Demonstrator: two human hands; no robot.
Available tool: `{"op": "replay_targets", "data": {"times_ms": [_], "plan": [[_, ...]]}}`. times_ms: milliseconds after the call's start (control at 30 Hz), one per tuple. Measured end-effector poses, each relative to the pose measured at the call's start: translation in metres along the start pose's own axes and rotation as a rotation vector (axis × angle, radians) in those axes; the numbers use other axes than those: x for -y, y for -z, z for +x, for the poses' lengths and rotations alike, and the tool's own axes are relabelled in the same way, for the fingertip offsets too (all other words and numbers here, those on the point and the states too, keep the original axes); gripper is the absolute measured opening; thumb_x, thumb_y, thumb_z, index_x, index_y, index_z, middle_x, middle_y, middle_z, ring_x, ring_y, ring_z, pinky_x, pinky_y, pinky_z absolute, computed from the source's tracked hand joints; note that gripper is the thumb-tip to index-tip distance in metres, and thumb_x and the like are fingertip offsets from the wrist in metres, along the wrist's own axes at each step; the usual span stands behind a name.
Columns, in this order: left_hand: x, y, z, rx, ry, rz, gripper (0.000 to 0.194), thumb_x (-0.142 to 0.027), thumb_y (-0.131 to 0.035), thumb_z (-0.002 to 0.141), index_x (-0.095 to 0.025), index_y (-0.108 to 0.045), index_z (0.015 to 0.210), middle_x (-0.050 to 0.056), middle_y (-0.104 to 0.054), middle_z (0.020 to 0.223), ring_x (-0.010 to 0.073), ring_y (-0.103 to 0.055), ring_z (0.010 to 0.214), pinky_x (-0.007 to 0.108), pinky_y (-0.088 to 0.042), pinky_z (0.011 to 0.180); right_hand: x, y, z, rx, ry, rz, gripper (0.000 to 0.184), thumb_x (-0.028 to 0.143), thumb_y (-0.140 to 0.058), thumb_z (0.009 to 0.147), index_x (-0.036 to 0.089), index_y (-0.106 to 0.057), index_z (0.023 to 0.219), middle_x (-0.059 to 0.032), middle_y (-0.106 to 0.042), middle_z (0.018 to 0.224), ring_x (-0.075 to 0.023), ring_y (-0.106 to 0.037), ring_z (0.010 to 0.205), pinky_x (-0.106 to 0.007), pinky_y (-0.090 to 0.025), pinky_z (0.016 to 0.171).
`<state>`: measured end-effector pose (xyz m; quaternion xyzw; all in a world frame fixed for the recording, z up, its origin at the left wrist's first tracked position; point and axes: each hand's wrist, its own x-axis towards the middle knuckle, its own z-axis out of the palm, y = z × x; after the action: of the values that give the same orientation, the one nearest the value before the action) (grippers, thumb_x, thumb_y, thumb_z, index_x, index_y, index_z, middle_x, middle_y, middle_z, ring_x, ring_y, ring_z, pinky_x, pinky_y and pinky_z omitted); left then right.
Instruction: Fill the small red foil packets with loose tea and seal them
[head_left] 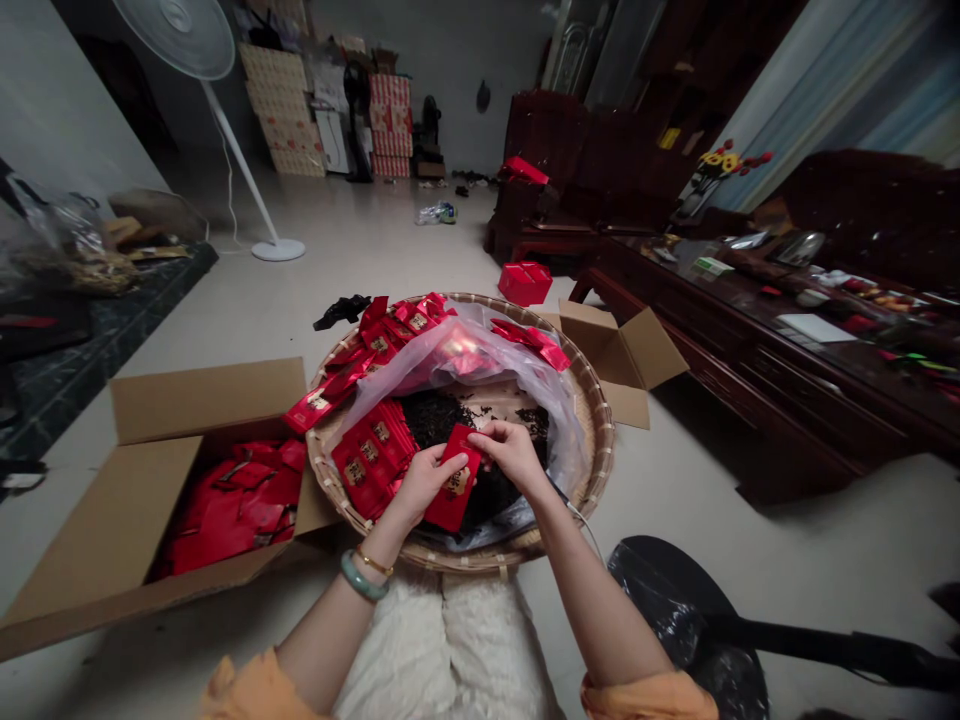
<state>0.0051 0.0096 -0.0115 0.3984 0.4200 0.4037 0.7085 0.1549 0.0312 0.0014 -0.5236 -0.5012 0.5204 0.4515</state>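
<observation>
My left hand (427, 483) and my right hand (510, 452) both pinch the upper part of a red printed sachet (454, 487), held upright over loose dark tea leaves (439, 420). The leaves lie in a round woven bamboo tray (592, 440) on my lap. A stack of similar red sachets (371, 462) sits just left of my left hand. Behind my hands, a clear plastic bag (480, 365) lies in the tray, with more red sachets (401, 325) along the far rim.
To the left, an open cardboard box (150, 500) holds red packets. Another cardboard box (622, 355) touches the tray's far right rim. A black plastic bag (675, 610) lies at lower right. A dark wooden table (750, 340) runs along the right side, with a red box (525, 283) on the floor.
</observation>
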Motion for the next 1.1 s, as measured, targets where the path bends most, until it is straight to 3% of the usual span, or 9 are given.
{"op": "replay_targets", "data": {"times_ms": [133, 233, 367, 467, 600, 733, 867, 967, 1100], "plan": [[-0.003, -0.001, 0.000, 0.083, 0.081, -0.049, 0.055, -0.033, -0.081, 0.054, -0.012, -0.058, 0.099, 0.009, -0.069, 0.087, 0.0190, -0.067, 0.063, 0.027, -0.051, 0.057, 0.000, -0.004, -0.001, -0.007, 0.024, -0.069, 0.033, 0.049, -0.070, 0.060, 0.017, -0.061, 0.061, 0.0025, -0.056, 0.046, -0.0115, -0.049, 0.038, -0.024, -0.040, 0.038], [-0.002, -0.001, 0.002, 0.051, 0.116, -0.045, 0.053, -0.032, -0.083, 0.052, -0.010, -0.059, 0.094, 0.010, -0.069, 0.086, 0.0187, -0.067, 0.060, 0.025, -0.050, 0.053, 0.000, 0.001, 0.001, -0.027, 0.075, -0.194, 0.034, 0.050, -0.062, 0.069, 0.016, -0.064, 0.066, -0.0003, -0.060, 0.053, -0.0140, -0.053, 0.046, -0.025, -0.042, 0.044], [0.002, 0.006, 0.004, 0.002, 0.140, -0.077, 0.049, -0.032, -0.083, 0.052, -0.010, -0.060, 0.090, 0.014, -0.069, 0.094, 0.0177, -0.067, 0.060, 0.024, -0.050, 0.051, -0.011, 0.027, 0.001, -0.164, 0.227, -0.622, 0.033, 0.043, -0.050, 0.083, 0.017, -0.064, 0.098, -0.0079, -0.067, 0.093, -0.0196, -0.061, 0.083, -0.031, -0.046, 0.076], [0.004, 0.012, 0.006, -0.015, 0.136, -0.108, 0.047, -0.031, -0.082, 0.054, -0.010, -0.060, 0.090, 0.015, -0.069, 0.097, 0.0172, -0.067, 0.060, 0.024, -0.050, 0.051, -0.031, 0.045, -0.008, -0.246, 0.036, -1.069, 0.047, 0.038, -0.062, 0.077, 0.017, -0.055, 0.118, -0.0154, -0.059, 0.112, -0.0273, -0.056, 0.101, -0.036, -0.042, 0.084], [0.006, 0.014, 0.009, -0.027, 0.138, -0.123, 0.046, -0.030, -0.082, 0.053, -0.011, -0.061, 0.090, 0.015, -0.070, 0.097, 0.0170, -0.067, 0.060, 0.023, -0.050, 0.050, -0.055, 0.053, -0.017, -0.136, -0.149, -1.286, 0.052, 0.034, -0.064, 0.076, 0.017, -0.049, 0.123, -0.0156, -0.058, 0.109, -0.0279, -0.057, 0.099, -0.033, -0.043, 0.079], [0.007, 0.015, 0.009, -0.021, 0.114, -0.099, 0.044, -0.029, -0.081, 0.056, -0.011, -0.061, 0.090, 0.013, -0.070, 0.093, 0.0165, -0.067, 0.060, 0.023, -0.050, 0.051, -0.059, 0.061, -0.017, -0.142, -0.137, -1.187, 0.042, 0.030, -0.062, 0.078, 0.013, -0.054, 0.116, -0.0161, -0.060, 0.106, -0.0263, -0.059, 0.098, -0.033, -0.044, 0.080], [0.006, 0.014, 0.009, -0.012, 0.138, -0.066, 0.045, -0.031, -0.082, 0.054, -0.011, -0.061, 0.088, 0.014, -0.070, 0.094, 0.0158, -0.066, 0.059, 0.022, -0.048, 0.049, -0.040, 0.072, -0.013, -0.176, -0.016, -0.791, 0.048, 0.035, -0.062, 0.076, 0.012, -0.057, 0.118, -0.0146, -0.063, 0.110, -0.0261, -0.060, 0.100, -0.036, -0.045, 0.085], [0.008, 0.009, 0.010, 0.012, 0.138, -0.035, 0.044, -0.032, -0.081, 0.055, -0.010, -0.060, 0.087, 0.012, -0.070, 0.090, 0.0150, -0.066, 0.057, 0.022, -0.048, 0.049, -0.017, 0.069, -0.011, 0.026, 0.006, -0.472, 0.052, 0.042, -0.063, 0.074, 0.016, -0.058, 0.119, -0.0084, -0.068, 0.105, -0.0241, -0.064, 0.087, -0.036, -0.050, 0.076], [0.011, 0.001, 0.011, 0.054, 0.111, 0.028, 0.040, -0.032, -0.081, 0.055, -0.011, -0.059, 0.081, 0.002, -0.066, 0.066, 0.0149, -0.064, 0.054, 0.021, -0.045, 0.048, 0.009, 0.050, -0.007, 0.239, 0.116, -0.433, 0.043, 0.041, -0.069, 0.069, 0.017, -0.068, 0.105, -0.0047, -0.071, 0.097, -0.0241, -0.062, 0.089, -0.033, -0.047, 0.076]]}}
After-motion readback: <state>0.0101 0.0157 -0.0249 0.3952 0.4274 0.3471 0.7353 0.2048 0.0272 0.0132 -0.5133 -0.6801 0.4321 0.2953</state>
